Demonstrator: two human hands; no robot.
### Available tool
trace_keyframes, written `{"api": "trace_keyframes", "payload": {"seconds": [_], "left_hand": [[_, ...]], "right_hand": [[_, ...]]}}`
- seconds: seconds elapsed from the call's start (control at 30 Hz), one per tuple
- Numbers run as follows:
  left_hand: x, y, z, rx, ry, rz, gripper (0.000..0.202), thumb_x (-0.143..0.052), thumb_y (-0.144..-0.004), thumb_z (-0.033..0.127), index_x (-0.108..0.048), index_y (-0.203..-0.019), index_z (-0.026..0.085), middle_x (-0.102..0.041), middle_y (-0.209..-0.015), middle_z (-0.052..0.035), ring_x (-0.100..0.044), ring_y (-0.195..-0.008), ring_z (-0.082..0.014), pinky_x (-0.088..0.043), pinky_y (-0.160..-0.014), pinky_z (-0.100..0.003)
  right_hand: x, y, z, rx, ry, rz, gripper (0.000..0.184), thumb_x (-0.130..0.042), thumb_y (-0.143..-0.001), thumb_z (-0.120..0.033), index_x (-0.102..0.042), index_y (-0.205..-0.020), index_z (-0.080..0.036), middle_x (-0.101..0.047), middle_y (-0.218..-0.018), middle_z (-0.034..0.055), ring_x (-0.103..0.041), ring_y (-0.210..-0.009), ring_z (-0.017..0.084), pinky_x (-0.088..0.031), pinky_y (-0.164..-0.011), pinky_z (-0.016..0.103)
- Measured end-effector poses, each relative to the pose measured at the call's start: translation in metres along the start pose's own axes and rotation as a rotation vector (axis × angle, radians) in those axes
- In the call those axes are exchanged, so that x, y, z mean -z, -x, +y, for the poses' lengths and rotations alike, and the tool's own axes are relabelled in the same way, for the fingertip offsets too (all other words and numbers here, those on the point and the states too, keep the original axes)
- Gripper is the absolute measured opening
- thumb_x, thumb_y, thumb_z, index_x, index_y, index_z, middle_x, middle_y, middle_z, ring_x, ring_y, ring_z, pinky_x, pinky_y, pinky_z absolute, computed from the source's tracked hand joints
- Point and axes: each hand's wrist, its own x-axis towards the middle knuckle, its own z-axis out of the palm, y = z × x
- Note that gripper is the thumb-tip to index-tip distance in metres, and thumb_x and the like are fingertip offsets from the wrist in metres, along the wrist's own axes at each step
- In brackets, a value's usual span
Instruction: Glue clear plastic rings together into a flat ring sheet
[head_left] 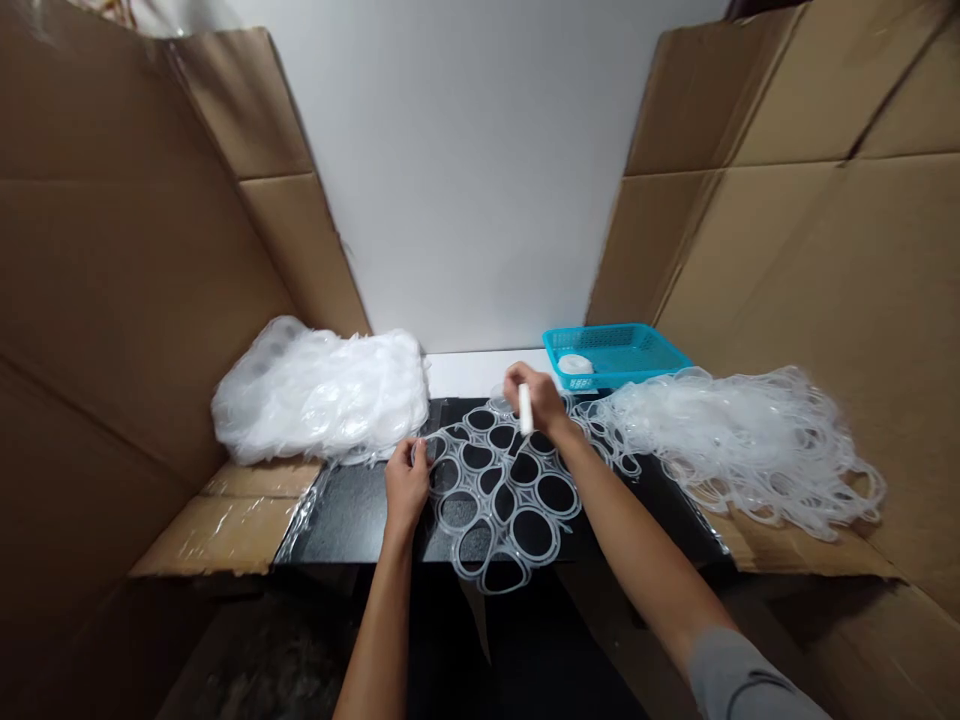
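A clear plastic sheet punched with round holes [501, 500] lies on a black mat [352, 515] in front of me. My left hand [406, 487] pinches the sheet's left edge, fingers closed on it. My right hand [534, 398] hovers over the sheet's far end, closed around a small white round piece [525, 408] held on edge.
A heap of clear plastic pieces [319, 392] sits at the left. A tangle of punched-out plastic sheets [742, 440] lies at the right. A turquoise basket [615, 352] with a white disc [576, 364] stands behind. Cardboard walls [810, 240] flank both sides.
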Motion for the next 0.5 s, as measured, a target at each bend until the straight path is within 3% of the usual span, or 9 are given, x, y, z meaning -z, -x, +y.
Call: {"api": "trace_keyframes", "payload": {"seconds": [0.1,0.17,0.23,0.33,0.4,0.5], "left_hand": [[0.002,-0.004,0.002,-0.052,-0.017,-0.019,0.036,-0.057,-0.087,0.055,-0.066,-0.079,0.022,-0.064,-0.066,-0.0008,-0.060,-0.065,-0.0193,-0.047,-0.068,-0.032],[0.002,-0.007,0.003,-0.091,-0.024,-0.003,0.036,-0.059,-0.086,0.056,-0.069,-0.083,0.022,-0.069,-0.073,-0.0027,-0.064,-0.070,-0.0213,-0.050,-0.072,-0.034],[0.001,-0.014,0.005,-0.100,-0.013,0.029,0.037,-0.060,-0.086,0.056,-0.072,-0.090,0.022,-0.072,-0.080,-0.0037,-0.066,-0.075,-0.0227,-0.052,-0.074,-0.035],[-0.002,-0.030,0.013,-0.081,-0.003,0.017,0.040,-0.061,-0.086,0.058,-0.073,-0.095,0.022,-0.066,-0.071,-0.0002,-0.062,-0.068,-0.0211,-0.051,-0.068,-0.033],[-0.006,-0.047,0.023,-0.071,0.007,0.024,0.044,-0.062,-0.084,0.059,-0.074,-0.100,0.020,-0.065,-0.070,0.0007,-0.058,-0.064,-0.0192,-0.049,-0.064,-0.031],[-0.009,-0.079,0.044,-0.092,-0.016,0.105,0.049,-0.062,-0.084,0.061,-0.076,-0.105,0.019,-0.067,-0.075,-0.0004,-0.056,-0.064,-0.0175,-0.046,-0.063,-0.029]], "right_hand": [[0.074,-0.006,0.023,-0.126,0.039,0.414,0.030,-0.047,-0.095,-0.047,-0.061,-0.089,-0.022,-0.072,-0.077,0.0048,-0.067,-0.069,0.021,-0.049,-0.067,0.029],[0.129,0.006,0.041,-0.256,0.183,0.542,0.031,-0.047,-0.097,-0.048,-0.063,-0.091,-0.022,-0.075,-0.080,0.0071,-0.071,-0.073,0.023,-0.052,-0.071,0.032],[0.181,0.029,0.055,-0.359,0.379,0.532,0.031,-0.050,-0.095,-0.046,-0.067,-0.089,-0.021,-0.079,-0.086,0.0110,-0.074,-0.081,0.027,-0.054,-0.078,0.035],[0.241,0.070,0.067,-0.451,0.621,0.413,0.030,-0.052,-0.095,-0.040,-0.074,-0.089,-0.020,-0.081,-0.096,0.0151,-0.075,-0.090,0.030,-0.054,-0.083,0.037],[0.269,0.093,0.069,-0.554,0.727,0.318,0.028,-0.054,-0.094,-0.035,-0.077,-0.091,-0.020,-0.081,-0.095,0.0151,-0.075,-0.088,0.029,-0.053,-0.079,0.035],[0.292,0.111,0.066,-0.666,0.799,0.251,0.027,-0.057,-0.095,-0.036,-0.080,-0.096,-0.022,-0.082,-0.091,0.0137,-0.074,-0.080,0.028,-0.049,-0.069,0.033]]}}
